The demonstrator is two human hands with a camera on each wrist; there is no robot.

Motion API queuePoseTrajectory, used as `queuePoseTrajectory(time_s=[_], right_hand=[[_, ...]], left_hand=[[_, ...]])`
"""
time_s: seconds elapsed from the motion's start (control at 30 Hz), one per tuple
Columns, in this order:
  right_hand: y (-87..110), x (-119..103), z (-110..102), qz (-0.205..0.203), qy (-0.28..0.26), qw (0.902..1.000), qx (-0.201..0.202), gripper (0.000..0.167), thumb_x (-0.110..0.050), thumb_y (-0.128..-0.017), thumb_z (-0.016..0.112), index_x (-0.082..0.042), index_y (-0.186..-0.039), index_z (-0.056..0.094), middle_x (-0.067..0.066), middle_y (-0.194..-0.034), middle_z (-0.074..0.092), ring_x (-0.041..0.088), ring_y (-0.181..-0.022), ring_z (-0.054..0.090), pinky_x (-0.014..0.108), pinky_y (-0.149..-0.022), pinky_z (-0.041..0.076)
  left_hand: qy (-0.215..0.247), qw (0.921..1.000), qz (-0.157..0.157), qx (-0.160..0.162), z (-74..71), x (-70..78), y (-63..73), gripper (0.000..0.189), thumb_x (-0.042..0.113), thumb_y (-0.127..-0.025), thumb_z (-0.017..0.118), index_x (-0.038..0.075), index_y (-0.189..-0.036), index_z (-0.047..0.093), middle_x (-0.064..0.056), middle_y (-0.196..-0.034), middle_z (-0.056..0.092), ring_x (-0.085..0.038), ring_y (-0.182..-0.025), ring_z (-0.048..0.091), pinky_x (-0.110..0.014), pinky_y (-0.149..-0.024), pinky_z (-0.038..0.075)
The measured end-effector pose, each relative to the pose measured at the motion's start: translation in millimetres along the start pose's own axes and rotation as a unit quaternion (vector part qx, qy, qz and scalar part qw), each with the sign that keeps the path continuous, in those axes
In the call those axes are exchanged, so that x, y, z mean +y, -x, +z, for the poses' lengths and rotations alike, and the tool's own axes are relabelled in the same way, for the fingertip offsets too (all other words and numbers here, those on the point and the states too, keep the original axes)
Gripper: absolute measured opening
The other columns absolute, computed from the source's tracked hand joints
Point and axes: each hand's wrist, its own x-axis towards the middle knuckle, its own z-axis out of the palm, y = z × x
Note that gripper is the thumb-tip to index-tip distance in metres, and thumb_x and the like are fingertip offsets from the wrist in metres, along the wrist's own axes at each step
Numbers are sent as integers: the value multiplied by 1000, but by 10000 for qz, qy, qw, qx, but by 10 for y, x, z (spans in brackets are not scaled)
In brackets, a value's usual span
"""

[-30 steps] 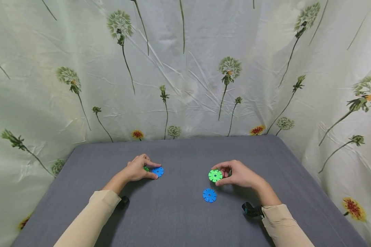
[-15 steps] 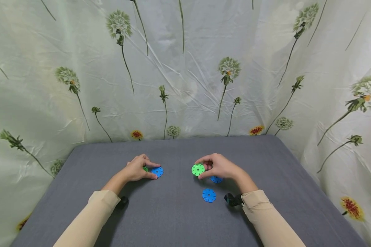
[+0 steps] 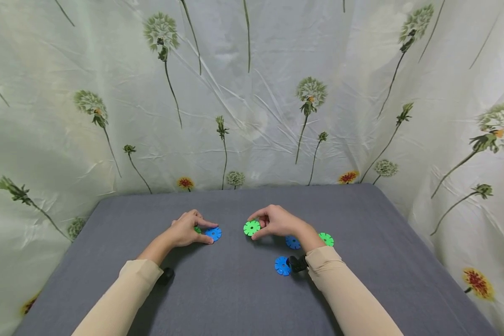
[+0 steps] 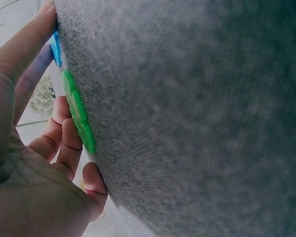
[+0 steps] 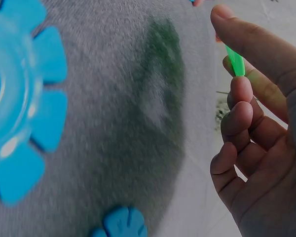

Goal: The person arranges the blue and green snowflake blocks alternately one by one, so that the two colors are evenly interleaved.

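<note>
My left hand [image 3: 188,228] rests low on the table and pinches a blue notched interlocking disc [image 3: 213,234] between thumb and forefinger. A green notched disc [image 4: 79,111] lies flat under its palm, beside the curled fingers in the left wrist view and mostly hidden in the head view. Right of the blue one, my right hand [image 3: 277,221] holds another green notched disc [image 3: 252,228] by its edge, thumb against forefinger. In the right wrist view this green disc [image 5: 236,62] is seen edge-on, raised off the cloth, with its shadow below.
Behind and below the right forearm lie two blue discs, the farther one [image 3: 293,242] and the nearer one [image 3: 282,266], partly covered by the wrist camera [image 3: 296,264]. A further green disc [image 3: 326,239] lies right of that wrist. A flowered curtain [image 3: 252,93] hangs behind the grey table [image 3: 235,298].
My right hand has carried its green disc leftward toward the left hand, uncovering a blue and a green disc on the table. The left hand has stayed put.
</note>
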Motion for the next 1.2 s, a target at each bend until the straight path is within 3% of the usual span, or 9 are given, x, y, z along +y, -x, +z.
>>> queuePoseTrajectory(time_s=[0.57,1.2], right_hand=[[-336,-87,179,100,177,9995,-232,50,-27,-88,92,-14,-134,77,-7,-74,59,5,-65,48,20,-63,38],[-428,-107,308,151,104,9993,-329,50,-25,-90,90,-17,-138,75,-7,-72,61,5,-64,50,19,-63,40]], left_hand=[[-36,10000,-31,-43,-11,17,-7,46,40,-84,93,32,-128,82,-6,-116,60,-25,-108,50,-50,-85,32],[29,10000,-47,-34,0,4,-11,45,41,-84,93,33,-127,82,-5,-116,60,-25,-106,50,-50,-85,31]])
